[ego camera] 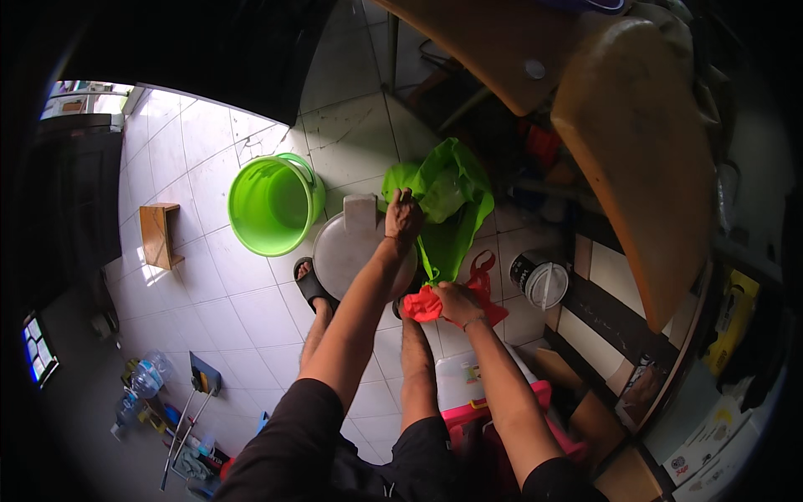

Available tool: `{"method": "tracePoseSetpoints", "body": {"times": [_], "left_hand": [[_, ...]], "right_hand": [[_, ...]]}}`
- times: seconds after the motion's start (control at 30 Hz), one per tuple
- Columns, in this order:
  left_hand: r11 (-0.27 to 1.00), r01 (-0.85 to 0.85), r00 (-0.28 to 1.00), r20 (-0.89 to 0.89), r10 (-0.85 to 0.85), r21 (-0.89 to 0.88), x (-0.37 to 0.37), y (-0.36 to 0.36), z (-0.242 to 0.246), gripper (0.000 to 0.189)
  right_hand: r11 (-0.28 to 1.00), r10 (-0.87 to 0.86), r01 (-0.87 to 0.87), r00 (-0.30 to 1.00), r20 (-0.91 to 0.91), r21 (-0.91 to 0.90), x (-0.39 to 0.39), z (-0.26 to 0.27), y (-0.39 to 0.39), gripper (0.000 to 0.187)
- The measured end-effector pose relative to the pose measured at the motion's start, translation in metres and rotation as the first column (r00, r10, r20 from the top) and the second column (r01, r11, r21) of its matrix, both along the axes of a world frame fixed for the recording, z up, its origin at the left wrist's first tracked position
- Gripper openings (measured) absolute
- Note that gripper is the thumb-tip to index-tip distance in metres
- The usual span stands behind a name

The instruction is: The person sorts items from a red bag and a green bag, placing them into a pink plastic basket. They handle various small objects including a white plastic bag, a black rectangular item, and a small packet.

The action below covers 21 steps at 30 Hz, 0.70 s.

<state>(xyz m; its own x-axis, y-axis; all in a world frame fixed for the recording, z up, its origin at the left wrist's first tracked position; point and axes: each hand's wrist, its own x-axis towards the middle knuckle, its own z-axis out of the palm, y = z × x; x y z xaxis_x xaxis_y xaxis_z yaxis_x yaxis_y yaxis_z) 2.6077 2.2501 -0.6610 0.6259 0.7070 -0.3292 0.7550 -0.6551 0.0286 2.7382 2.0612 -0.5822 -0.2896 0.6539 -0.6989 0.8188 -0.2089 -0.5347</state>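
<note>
My left hand [403, 219] grips the near left edge of a green fabric bag [461, 241], whose mouth gapes towards me with some clear plastic inside. My right hand [459, 304] is closed on a bunched red fabric bag [423, 305] and appears to hold the lower corner or strap of the green one too. Beneath my left forearm is a round, pale metal lid or seat [345, 251] with a block-like part at its far edge. A green plastic bucket [271, 206] stands to its left, its inside showing.
A small wooden stool [160, 235] lies on the tiled floor at left. A paint tub [546, 285] is right of my right hand, near a dark shelf [605, 323]. Wooden table parts [633, 157] overhang the upper right. A pink-rimmed box [461, 411] sits beside my leg; water bottles [147, 376] stand lower left.
</note>
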Motion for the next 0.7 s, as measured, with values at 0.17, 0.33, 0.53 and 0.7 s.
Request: {"method": "tracePoseSetpoints", "body": {"times": [0.17,0.33,0.53,0.7], "left_hand": [[0.972,-0.16,0.932,0.299,0.206,-0.17,-0.007,0.02,0.019,0.019],[0.937,-0.246,0.809,0.48,0.34,-0.249,-0.039,0.021,0.009,0.025],[0.939,-0.196,0.73,0.598,0.331,-0.281,-0.035,0.014,0.02,0.032],[0.913,-0.219,0.786,0.492,0.374,-0.345,-0.04,0.03,0.028,0.013]], "right_hand": [[0.889,-0.441,0.456,0.878,-0.186,0.046,0.035,-0.049,0.001,0.089],[0.77,-0.501,0.592,0.791,-0.351,0.236,0.052,-0.053,0.069,0.125],[0.982,-0.171,0.169,0.985,-0.017,-0.086,0.049,-0.045,0.155,0.11],[0.886,-0.463,0.462,0.882,0.091,0.03,0.052,-0.116,0.055,0.073]]}}
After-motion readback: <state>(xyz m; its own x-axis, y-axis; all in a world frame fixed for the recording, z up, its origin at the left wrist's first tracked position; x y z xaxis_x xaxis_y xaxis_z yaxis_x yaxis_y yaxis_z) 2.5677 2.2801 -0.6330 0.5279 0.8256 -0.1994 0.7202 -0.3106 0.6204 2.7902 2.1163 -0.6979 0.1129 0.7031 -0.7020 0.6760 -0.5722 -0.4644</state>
